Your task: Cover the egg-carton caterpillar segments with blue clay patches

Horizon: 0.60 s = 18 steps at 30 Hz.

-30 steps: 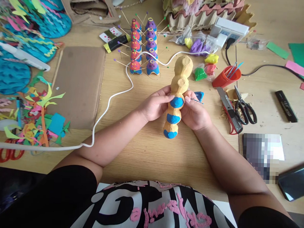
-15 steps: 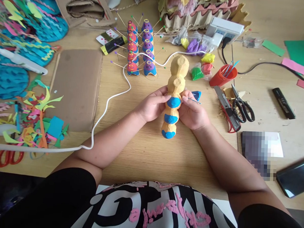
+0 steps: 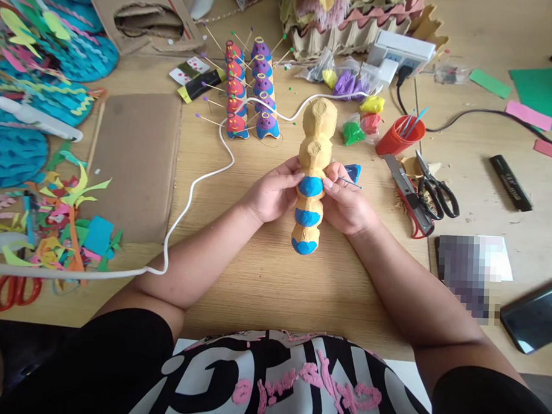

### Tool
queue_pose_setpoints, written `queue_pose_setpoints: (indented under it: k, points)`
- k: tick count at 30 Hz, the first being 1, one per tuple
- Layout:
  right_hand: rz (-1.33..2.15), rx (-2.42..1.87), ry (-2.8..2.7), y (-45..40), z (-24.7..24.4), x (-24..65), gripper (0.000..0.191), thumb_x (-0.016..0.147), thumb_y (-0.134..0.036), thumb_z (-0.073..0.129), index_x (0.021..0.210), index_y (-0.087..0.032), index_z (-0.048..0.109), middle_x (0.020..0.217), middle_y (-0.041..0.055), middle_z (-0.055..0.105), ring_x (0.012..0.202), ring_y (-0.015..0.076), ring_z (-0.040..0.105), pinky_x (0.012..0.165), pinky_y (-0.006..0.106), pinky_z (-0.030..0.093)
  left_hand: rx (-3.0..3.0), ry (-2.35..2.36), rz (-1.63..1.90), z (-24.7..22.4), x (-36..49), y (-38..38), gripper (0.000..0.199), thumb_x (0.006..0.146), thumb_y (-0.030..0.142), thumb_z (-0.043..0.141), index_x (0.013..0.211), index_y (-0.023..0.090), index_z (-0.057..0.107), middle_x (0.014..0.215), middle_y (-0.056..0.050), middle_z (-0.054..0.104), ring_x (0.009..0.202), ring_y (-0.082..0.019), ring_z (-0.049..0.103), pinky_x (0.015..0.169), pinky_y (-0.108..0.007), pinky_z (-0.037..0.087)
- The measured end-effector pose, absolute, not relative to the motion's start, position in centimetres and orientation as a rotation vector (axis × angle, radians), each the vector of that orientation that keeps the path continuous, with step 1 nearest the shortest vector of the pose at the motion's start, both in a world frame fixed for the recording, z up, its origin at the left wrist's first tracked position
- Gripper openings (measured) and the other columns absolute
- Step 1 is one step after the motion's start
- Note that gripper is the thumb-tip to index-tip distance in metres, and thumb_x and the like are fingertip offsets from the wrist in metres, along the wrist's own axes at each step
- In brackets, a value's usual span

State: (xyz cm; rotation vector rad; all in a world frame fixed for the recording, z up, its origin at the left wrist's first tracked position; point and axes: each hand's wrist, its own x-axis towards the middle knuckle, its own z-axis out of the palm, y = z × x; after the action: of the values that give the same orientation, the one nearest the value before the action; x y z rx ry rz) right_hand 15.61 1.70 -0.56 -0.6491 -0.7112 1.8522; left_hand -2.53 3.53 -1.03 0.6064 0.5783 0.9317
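A yellowish egg-carton strip (image 3: 315,153) with several bumps is held upright over the table between both hands. Blue patches cover the front of its three lower bumps. My left hand (image 3: 276,192) grips its left edge, thumb beside the top blue patch. On the right edge, my right hand (image 3: 348,200) pinches the strip, and a thin blue stick (image 3: 351,183) pokes out from between its fingers. Just behind that hand lies a small blue packet (image 3: 353,172).
Two painted strips, red (image 3: 235,103) and purple (image 3: 263,84), stand behind with pins. A white cable (image 3: 193,189) crosses left of my hands. To the right are an orange cup (image 3: 398,139), a cutter (image 3: 412,199), black scissors (image 3: 437,191) and a phone (image 3: 535,315).
The whole view has shifted slightly. The strip appears tilted a little differently, with both hands still on it.
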Motion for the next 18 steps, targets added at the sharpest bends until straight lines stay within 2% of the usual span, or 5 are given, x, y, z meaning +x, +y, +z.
queue_pose_setpoints:
  k: [4, 10, 18]
  points:
    - [1.856, -0.649, -0.71, 1.66, -0.54, 15.6, 0.063, 0.075, -0.041, 0.106, 0.087, -0.028, 0.046, 0.081, -0.0074, 0.06, 0.071, 0.0132, 0.059, 0.066, 0.028, 0.052, 0.675, 0.559, 0.932, -1.05, -2.54, 3.55, 0.043, 0.078, 0.042, 0.097, 0.116, 0.029, 0.08, 0.104, 0.0, 0.086, 0.096, -0.024, 0.084, 0.089, -0.038, 0.064]
    - [1.859, -0.656, -0.705, 1.72, -0.61, 15.71, 0.058, 0.079, -0.037, 0.101, 0.089, -0.029, 0.045, 0.084, -0.0067, 0.059, 0.072, 0.0143, 0.058, 0.066, 0.029, 0.052, 0.704, 0.594, 0.916, -1.12, -2.78, 3.64, 0.045, 0.079, 0.045, 0.096, 0.119, 0.031, 0.079, 0.107, -0.002, 0.085, 0.106, -0.029, 0.085, 0.099, -0.047, 0.065]
    - [1.825, -0.656, -0.704, 1.79, -0.59, 15.48, 0.055, 0.076, -0.034, 0.1, 0.087, -0.027, 0.046, 0.085, -0.0066, 0.056, 0.075, 0.0129, 0.057, 0.066, 0.027, 0.05, 0.708, 0.612, 0.891, -1.09, -2.84, 3.74, 0.045, 0.079, 0.048, 0.094, 0.118, 0.031, 0.078, 0.102, -0.003, 0.085, 0.111, -0.033, 0.084, 0.096, -0.05, 0.067]
